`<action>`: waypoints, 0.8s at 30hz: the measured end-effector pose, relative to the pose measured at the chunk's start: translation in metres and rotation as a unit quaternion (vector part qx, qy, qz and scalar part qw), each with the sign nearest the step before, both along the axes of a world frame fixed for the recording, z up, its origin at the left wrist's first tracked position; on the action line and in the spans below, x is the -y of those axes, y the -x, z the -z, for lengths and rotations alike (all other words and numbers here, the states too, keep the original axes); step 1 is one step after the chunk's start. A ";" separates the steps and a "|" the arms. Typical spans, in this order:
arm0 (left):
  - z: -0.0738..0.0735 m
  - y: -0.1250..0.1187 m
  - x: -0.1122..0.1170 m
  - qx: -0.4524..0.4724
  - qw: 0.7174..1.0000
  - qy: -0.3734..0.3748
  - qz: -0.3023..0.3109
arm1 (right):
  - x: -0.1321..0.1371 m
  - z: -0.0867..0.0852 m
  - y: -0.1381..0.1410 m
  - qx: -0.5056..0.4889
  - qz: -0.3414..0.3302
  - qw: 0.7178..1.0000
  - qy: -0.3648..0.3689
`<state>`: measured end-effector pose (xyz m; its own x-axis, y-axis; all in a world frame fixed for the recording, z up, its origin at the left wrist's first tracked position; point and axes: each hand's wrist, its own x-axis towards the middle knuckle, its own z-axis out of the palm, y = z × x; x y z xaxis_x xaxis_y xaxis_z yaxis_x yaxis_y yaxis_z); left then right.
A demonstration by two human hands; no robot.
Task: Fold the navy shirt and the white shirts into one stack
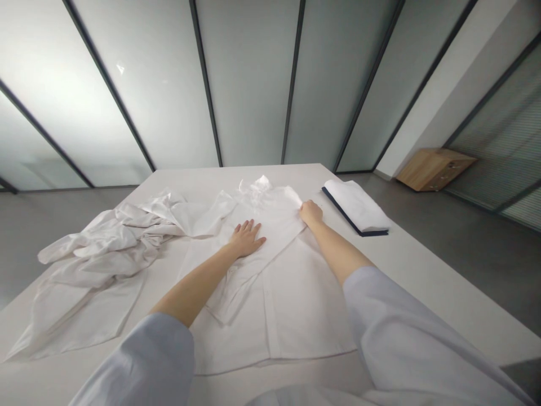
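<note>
A white shirt (304, 304) lies spread on the table before me, its collar at the far end and its hem toward me. One sleeve is laid slantwise across its front. My left hand (246, 239) rests flat on the shirt with the fingers spread, near the middle of the upper part. At the shirt's right shoulder edge, my right hand (311, 213) is closed, its fingers curled round the cloth. The fingertips of that hand are partly hidden.
A crumpled pile of white garments (114, 242) lies on the left of the table (443, 287), touching the shirt. A folded white cloth on a dark navy layer (359, 206) lies at the right. A wooden cabinet (435, 168) stands on the floor beyond, near frosted glass panels (253, 84).
</note>
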<state>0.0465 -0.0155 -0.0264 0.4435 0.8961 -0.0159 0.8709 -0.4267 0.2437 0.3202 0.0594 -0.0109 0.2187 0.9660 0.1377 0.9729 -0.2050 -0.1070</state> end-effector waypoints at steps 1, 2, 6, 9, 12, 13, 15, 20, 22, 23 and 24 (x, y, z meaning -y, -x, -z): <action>-0.001 0.000 -0.002 0.001 1.000 0.002 -0.002 | -0.001 -0.001 0.001 0.009 0.004 1.000 0.002; -0.002 0.001 -0.004 0.002 1.000 0.003 -0.006 | -0.002 -0.002 0.003 0.016 0.005 1.000 0.000; -0.003 0.006 -0.014 0.011 0.999 0.005 -0.031 | -0.007 0.000 0.009 0.021 -0.085 0.996 -0.009; 0.000 0.014 -0.018 0.021 0.999 0.009 -0.032 | -0.006 0.007 0.011 0.016 -0.164 0.986 0.040; 0.001 0.022 -0.017 0.010 0.998 0.004 -0.060 | -0.002 0.012 0.013 0.016 -0.158 0.986 0.057; 0.001 0.023 -0.016 -0.001 0.997 0.004 -0.081 | 0.000 0.012 0.015 0.016 -0.153 0.987 0.053; 0.000 0.025 -0.013 -0.023 0.992 0.013 -0.126 | 0.005 0.011 0.020 0.016 -0.151 0.987 0.050; 0.000 0.024 -0.008 -0.039 0.985 0.026 -0.163 | 0.032 0.009 0.050 -0.013 -0.130 0.989 0.074; 0.000 0.023 -0.009 -0.040 0.986 0.021 -0.162 | 0.043 0.011 0.064 -0.031 -0.115 0.988 0.095; 0.000 0.023 -0.010 -0.043 0.986 0.020 -0.162 | 0.048 0.012 0.070 -0.034 -0.114 0.988 0.103; 0.000 0.022 -0.012 -0.047 0.985 0.022 -0.162 | 0.051 0.013 0.074 -0.035 -0.115 0.987 0.108</action>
<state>0.0242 -0.0037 -0.0261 0.1288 0.9880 -0.0846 0.9792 -0.1133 0.1680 0.2461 0.0084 -0.0242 -0.0078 0.9964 -0.0845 0.9881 -0.0053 -0.1536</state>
